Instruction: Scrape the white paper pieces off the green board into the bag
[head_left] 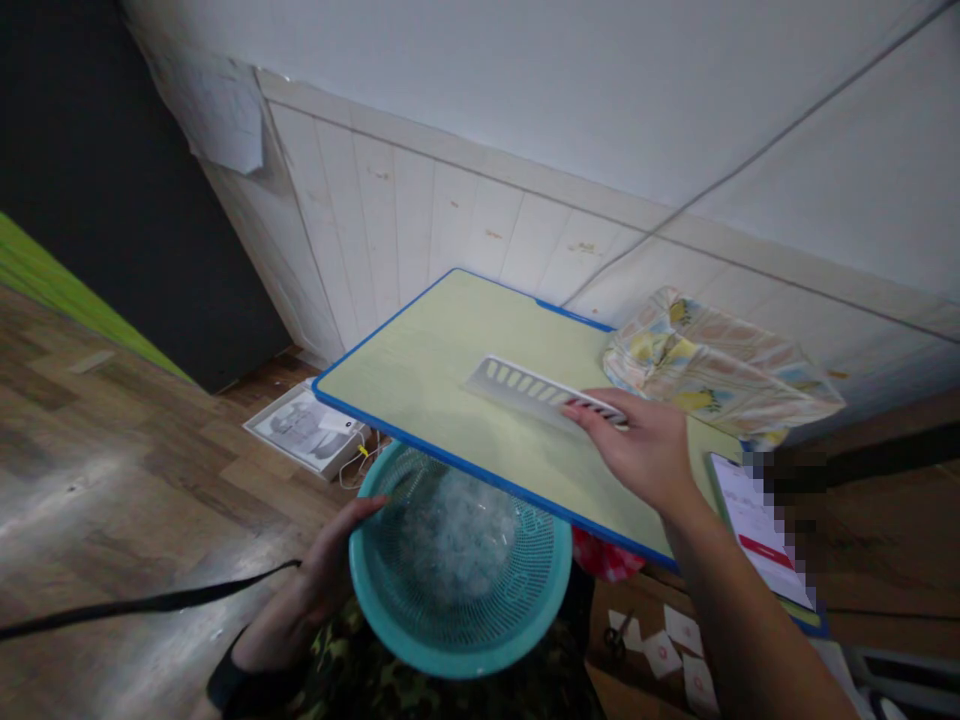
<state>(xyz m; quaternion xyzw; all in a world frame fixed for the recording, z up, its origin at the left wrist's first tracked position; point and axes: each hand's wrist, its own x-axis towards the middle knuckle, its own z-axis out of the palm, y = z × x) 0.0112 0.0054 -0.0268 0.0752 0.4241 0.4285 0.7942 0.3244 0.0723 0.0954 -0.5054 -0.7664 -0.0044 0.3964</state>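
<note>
My right hand grips one end of a white slotted plastic strip, thumb on the near side. The strip is tilted and slightly blurred over the pale yellow tabletop with a blue rim; I cannot tell whether it touches the surface. Below the table's near edge, a teal plastic colander sits at my lap. A loose heap of translucent whitish bits lies in it. My left hand holds the colander's left rim, thumb over the edge, the other fingers mostly hidden.
A lemon-patterned cloth or plastic cover stands at the table's back right, against the wall. A phone lies on the right end. On the floor are an open white box, scissors and several white cards.
</note>
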